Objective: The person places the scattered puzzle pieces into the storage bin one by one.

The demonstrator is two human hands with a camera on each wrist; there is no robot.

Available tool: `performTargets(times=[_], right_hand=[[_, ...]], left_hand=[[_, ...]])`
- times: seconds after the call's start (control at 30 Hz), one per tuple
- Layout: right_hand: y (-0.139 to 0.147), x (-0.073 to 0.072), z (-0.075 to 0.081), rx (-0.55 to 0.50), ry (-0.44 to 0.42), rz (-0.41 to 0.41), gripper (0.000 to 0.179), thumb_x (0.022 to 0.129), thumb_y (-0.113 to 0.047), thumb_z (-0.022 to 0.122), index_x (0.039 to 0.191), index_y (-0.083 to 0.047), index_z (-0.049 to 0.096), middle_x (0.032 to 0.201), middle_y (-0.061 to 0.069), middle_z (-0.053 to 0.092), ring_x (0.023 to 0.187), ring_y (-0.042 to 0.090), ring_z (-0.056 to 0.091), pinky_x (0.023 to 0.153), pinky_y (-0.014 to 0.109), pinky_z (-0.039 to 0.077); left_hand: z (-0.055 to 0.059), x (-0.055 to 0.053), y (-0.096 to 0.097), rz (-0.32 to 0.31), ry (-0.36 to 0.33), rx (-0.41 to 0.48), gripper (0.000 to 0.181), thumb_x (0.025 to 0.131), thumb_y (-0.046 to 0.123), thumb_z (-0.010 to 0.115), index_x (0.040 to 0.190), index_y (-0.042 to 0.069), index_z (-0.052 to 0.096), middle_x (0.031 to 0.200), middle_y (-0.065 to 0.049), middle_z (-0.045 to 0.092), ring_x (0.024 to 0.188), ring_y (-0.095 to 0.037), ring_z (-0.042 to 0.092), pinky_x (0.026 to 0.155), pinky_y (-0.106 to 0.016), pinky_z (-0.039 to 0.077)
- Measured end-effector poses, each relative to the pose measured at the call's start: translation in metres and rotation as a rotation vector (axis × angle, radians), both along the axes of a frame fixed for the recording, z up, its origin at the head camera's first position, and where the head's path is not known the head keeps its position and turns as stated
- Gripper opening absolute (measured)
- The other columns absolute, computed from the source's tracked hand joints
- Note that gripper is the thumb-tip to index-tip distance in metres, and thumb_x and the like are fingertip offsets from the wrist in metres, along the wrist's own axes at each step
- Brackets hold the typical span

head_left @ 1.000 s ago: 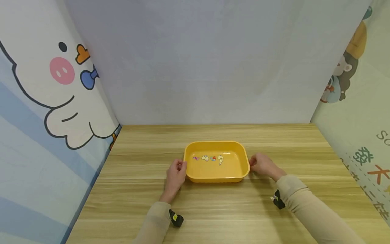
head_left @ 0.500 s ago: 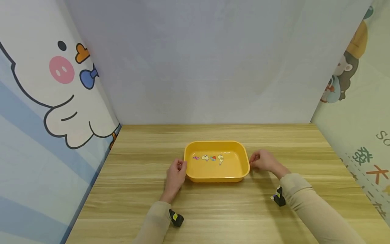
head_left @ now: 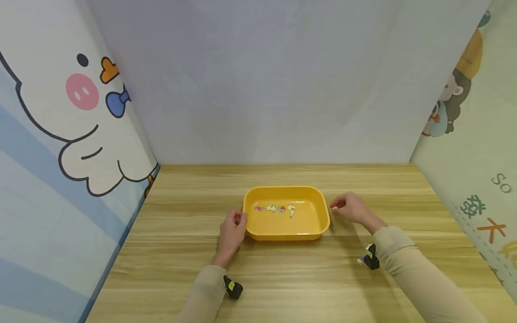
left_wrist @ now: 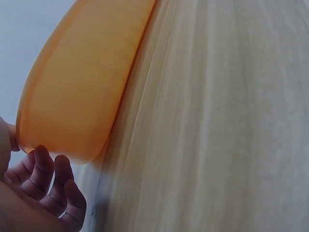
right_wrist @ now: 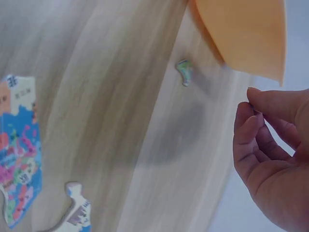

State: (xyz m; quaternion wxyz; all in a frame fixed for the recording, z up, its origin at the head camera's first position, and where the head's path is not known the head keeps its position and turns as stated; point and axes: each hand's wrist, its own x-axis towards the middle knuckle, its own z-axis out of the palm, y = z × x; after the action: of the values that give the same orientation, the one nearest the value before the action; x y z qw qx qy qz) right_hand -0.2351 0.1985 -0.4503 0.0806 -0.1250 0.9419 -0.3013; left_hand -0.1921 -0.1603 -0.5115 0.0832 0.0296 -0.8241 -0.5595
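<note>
A yellow tray point(head_left: 287, 227) lies on the wooden table, with a row of several small coloured puzzle pieces point(head_left: 291, 211) on its floor. My left hand point(head_left: 233, 231) grips the tray's left rim; in the left wrist view, curled fingers point(left_wrist: 43, 166) lie against the outer wall. My right hand point(head_left: 352, 209) hovers just beyond the right rim, its fingers loosely bent, thumb tip close to the forefinger, with nothing visible between them. Below it, a small green puzzle piece point(right_wrist: 184, 72) lies on the table beside the tray.
A large multicoloured map puzzle piece point(right_wrist: 21, 154) and a pale one point(right_wrist: 76, 210) lie on the table near my right wrist. Black wrist cameras point(head_left: 233, 288) sit under both sleeves. A plain pale cloth point(head_left: 274, 89) hangs behind the table point(head_left: 282, 282), with printed cloths at both sides.
My right hand has lifted and shifted away from the tray's right side, and the small green piece beneath it has come into view. The left hand and tray have stayed in place.
</note>
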Motion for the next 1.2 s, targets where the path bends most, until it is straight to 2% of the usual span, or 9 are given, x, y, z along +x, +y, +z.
performTargets(times=[0.2,0.47,0.7,0.9,1.2], right_hand=[[-0.003,-0.004,0.012,0.026,0.005,0.011,0.017,0.084,-0.002,0.065,0.099,0.002,0.071,0.090,0.013,0.068,0.081,0.026,0.061,0.070,0.040,0.051],[-0.009,-0.012,0.029,0.023,0.041,0.029,0.020,0.087,-0.001,0.064,0.105,0.005,0.068,0.096,0.018,0.067,0.088,0.033,0.063,0.073,0.043,0.052],[-0.023,-0.020,0.041,-0.020,0.037,-0.006,0.012,0.083,0.001,0.068,0.093,0.003,0.062,0.082,0.009,0.065,0.075,0.023,0.061,0.066,0.035,0.052],[-0.037,-0.024,0.040,-0.003,0.041,0.028,0.007,0.083,0.002,0.068,0.086,0.000,0.063,0.081,0.006,0.064,0.076,0.022,0.061,0.069,0.036,0.051],[-0.058,-0.027,0.032,0.029,0.056,0.071,0.006,0.081,0.004,0.068,0.085,0.000,0.066,0.082,0.008,0.065,0.078,0.024,0.061,0.070,0.037,0.051]], left_hand=[[0.000,0.000,-0.001,-0.002,0.006,-0.002,0.015,0.096,0.017,0.057,0.087,0.005,0.057,0.065,-0.002,0.052,0.053,-0.015,0.050,0.047,-0.026,0.042],[-0.001,-0.001,-0.001,0.002,0.009,0.001,0.015,0.096,0.018,0.057,0.087,0.006,0.056,0.066,-0.002,0.053,0.053,-0.015,0.050,0.047,-0.026,0.043],[-0.001,0.000,-0.001,-0.006,0.009,-0.003,0.016,0.096,0.018,0.057,0.087,0.006,0.056,0.066,-0.002,0.053,0.053,-0.013,0.049,0.047,-0.026,0.042],[0.002,0.001,-0.001,-0.006,0.003,-0.007,0.015,0.096,0.018,0.056,0.087,0.005,0.056,0.066,-0.002,0.053,0.053,-0.013,0.049,0.047,-0.025,0.042],[-0.001,0.000,-0.002,-0.013,0.013,0.002,0.015,0.097,0.019,0.056,0.091,0.004,0.055,0.064,-0.002,0.053,0.052,-0.013,0.049,0.047,-0.026,0.042]])
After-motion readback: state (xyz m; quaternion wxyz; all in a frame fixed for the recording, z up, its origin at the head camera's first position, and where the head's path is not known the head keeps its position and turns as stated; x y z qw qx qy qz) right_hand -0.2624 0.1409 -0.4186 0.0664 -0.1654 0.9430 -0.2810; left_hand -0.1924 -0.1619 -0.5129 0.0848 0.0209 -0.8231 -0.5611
